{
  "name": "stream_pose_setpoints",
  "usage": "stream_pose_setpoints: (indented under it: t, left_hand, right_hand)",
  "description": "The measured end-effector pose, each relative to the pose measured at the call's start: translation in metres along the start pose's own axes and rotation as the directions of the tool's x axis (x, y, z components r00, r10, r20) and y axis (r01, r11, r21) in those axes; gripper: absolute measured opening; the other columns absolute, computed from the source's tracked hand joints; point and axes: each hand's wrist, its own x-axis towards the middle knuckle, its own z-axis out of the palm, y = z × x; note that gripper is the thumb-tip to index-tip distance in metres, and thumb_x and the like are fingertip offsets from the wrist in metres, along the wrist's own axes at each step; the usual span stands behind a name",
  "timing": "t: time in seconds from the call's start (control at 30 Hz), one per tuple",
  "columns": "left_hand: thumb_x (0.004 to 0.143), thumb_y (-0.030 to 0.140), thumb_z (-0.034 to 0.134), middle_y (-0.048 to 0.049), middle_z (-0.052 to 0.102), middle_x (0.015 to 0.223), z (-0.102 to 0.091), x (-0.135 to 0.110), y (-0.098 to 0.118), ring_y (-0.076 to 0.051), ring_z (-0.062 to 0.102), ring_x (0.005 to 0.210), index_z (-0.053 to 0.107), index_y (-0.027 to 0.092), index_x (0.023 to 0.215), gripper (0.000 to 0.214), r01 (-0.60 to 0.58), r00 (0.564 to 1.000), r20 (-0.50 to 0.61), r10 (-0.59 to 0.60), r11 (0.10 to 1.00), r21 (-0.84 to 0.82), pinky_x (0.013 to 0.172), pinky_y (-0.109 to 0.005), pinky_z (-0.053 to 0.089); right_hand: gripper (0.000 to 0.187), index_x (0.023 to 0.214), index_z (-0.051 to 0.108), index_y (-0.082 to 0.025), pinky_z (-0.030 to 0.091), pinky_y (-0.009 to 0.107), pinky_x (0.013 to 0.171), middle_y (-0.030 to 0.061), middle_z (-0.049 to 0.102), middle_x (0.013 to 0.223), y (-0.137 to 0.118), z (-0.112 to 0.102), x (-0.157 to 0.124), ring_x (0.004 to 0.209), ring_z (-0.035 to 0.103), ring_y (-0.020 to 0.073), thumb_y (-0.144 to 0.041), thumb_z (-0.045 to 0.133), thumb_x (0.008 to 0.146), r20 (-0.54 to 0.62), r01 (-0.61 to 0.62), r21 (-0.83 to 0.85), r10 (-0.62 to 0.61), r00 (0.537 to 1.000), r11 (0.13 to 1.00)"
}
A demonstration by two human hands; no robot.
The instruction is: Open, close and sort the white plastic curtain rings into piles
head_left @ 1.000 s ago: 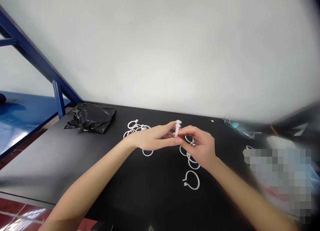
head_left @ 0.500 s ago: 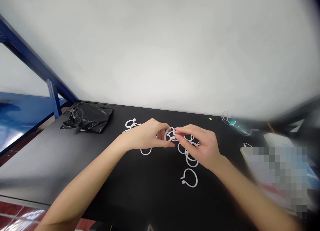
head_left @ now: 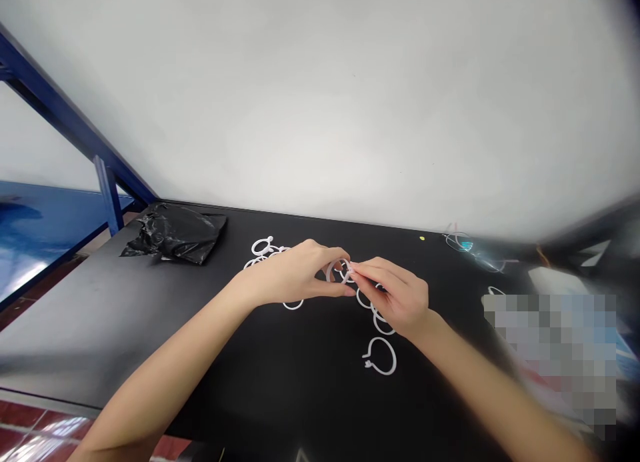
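Observation:
A white plastic ring (head_left: 330, 271) is held between both hands above the black table. My left hand (head_left: 303, 272) grips it from the left, thumb below and fingers above. At its right side, the thumb and fingertips of my right hand (head_left: 393, 292) pinch the ring where its clasp seems to be; the fingers cover that spot. Under and beside my right hand lie several white rings (head_left: 384, 323), partly hidden. One open ring (head_left: 394, 362) with a small clasp lies nearer to me. More white rings (head_left: 261, 247) lie behind and below my left hand.
A crumpled black plastic bag (head_left: 175, 235) lies at the table's back left. Eyeglasses (head_left: 459, 242) and a small yellow bit (head_left: 422, 238) are at the back right. A partly blurred-out pale object (head_left: 510, 342) stands on the right. A white wall (head_left: 320, 115) rises behind the table (head_left: 240, 382).
My right hand has shifted slightly left and turned, its fingers closer together on the ring. The left hand stays around the ring, barely moved. The loose rings lie as before.

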Motion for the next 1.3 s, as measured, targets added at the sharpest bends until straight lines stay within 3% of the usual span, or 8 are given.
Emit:
stream_pose_setpoints:
  t: [0.17,0.37,0.6,0.7,0.83,1.0,1.17,1.3]
  left_hand:
    - [0.091,0.038,0.057,-0.0011,0.066,0.095,0.001,0.0,0.001,-0.012,0.06,0.076,0.058,0.022,0.12,0.033,-0.065,0.998,-0.026,0.064,0.998,-0.014,0.066,-0.022,0.042]
    - [0.092,0.038,0.056,-0.0028,0.065,0.1,-0.001,-0.001,0.0,-0.012,0.059,0.076,0.062,0.02,0.11,0.026,-0.065,0.998,0.018,0.065,0.997,-0.031,0.062,-0.021,0.041]
    - [0.095,0.039,0.051,-0.0004,0.065,0.088,-0.002,0.0,0.002,-0.012,0.058,0.073,0.066,0.019,0.1,0.025,-0.081,0.996,0.028,0.081,0.997,0.005,0.063,-0.022,0.04]
    - [0.093,0.043,0.052,-0.0023,0.066,0.096,-0.004,-0.001,-0.008,-0.015,0.061,0.081,0.065,0.021,0.11,0.03,-0.004,1.0,0.031,0.002,0.997,0.08,0.068,-0.024,0.043]
    - [0.089,0.035,0.056,-0.0095,0.061,0.112,-0.01,-0.003,-0.037,-0.022,0.062,0.092,0.063,0.02,0.12,0.035,0.213,0.975,-0.023,-0.22,0.907,0.363,0.08,-0.03,0.045]
    - [0.08,0.024,0.061,-0.0114,0.061,0.115,-0.019,-0.004,-0.063,-0.026,0.06,0.104,0.064,0.019,0.115,0.035,0.373,0.899,0.014,-0.438,0.782,0.5,0.082,-0.03,0.046]
    - [0.071,0.025,0.068,-0.0098,0.062,0.117,-0.022,-0.007,-0.062,-0.024,0.061,0.101,0.063,0.02,0.107,0.036,0.457,0.852,0.021,-0.523,0.763,0.458,0.072,-0.026,0.047]
    - [0.067,0.026,0.071,-0.008,0.062,0.114,-0.022,-0.01,-0.058,-0.026,0.059,0.1,0.062,0.022,0.101,0.036,0.464,0.852,0.006,-0.523,0.761,0.455,0.072,-0.028,0.047]
  right_hand:
    - [0.027,0.104,0.066,-0.02,0.059,0.028,0.058,0.0059,0.071,0.082,0.002,0.001,0.002,0.069,0.067,0.016,-0.003,0.063,0.085,-0.041,-0.014,0.036,0.015,0.999,0.999]
    - [0.027,0.101,0.067,-0.019,0.057,0.027,0.056,0.0062,0.072,0.08,0.001,0.004,0.002,0.066,0.067,0.0156,0.0,0.063,0.083,-0.064,-0.02,0.064,0.025,0.998,0.998]
    - [0.016,0.092,0.069,-0.022,0.056,0.028,0.058,0.0034,0.073,0.08,0.0,0.008,-0.003,0.067,0.068,0.0152,-0.008,0.062,0.086,-0.041,-0.216,0.199,0.228,0.973,0.956]
    - [0.009,0.09,0.07,-0.021,0.057,0.029,0.062,0.0029,0.074,0.078,0.007,0.007,-0.002,0.067,0.069,0.0157,-0.016,0.062,0.088,0.058,-0.347,0.184,0.343,0.938,0.919]
    - [0.021,0.103,0.069,-0.02,0.059,0.036,0.076,0.0054,0.074,0.091,0.027,0.007,-0.008,0.083,0.072,0.0208,-0.026,0.069,0.083,0.207,-0.539,-0.016,0.53,0.822,0.842]
    - [0.035,0.109,0.067,-0.018,0.054,0.051,0.088,0.0119,0.069,0.114,0.045,0.014,-0.025,0.104,0.065,0.0302,-0.029,0.075,0.077,0.386,-0.414,-0.294,0.503,0.773,0.861]
    - [0.023,0.105,0.066,-0.019,0.055,0.048,0.083,0.0089,0.071,0.103,0.045,0.019,-0.03,0.095,0.065,0.0274,-0.019,0.067,0.083,0.42,-0.384,-0.277,0.471,0.776,0.881]
    - [0.026,0.109,0.065,-0.02,0.055,0.043,0.084,0.0076,0.069,0.104,0.044,0.017,-0.027,0.097,0.065,0.0251,-0.017,0.063,0.084,0.316,-0.428,-0.191,0.468,0.825,0.883]
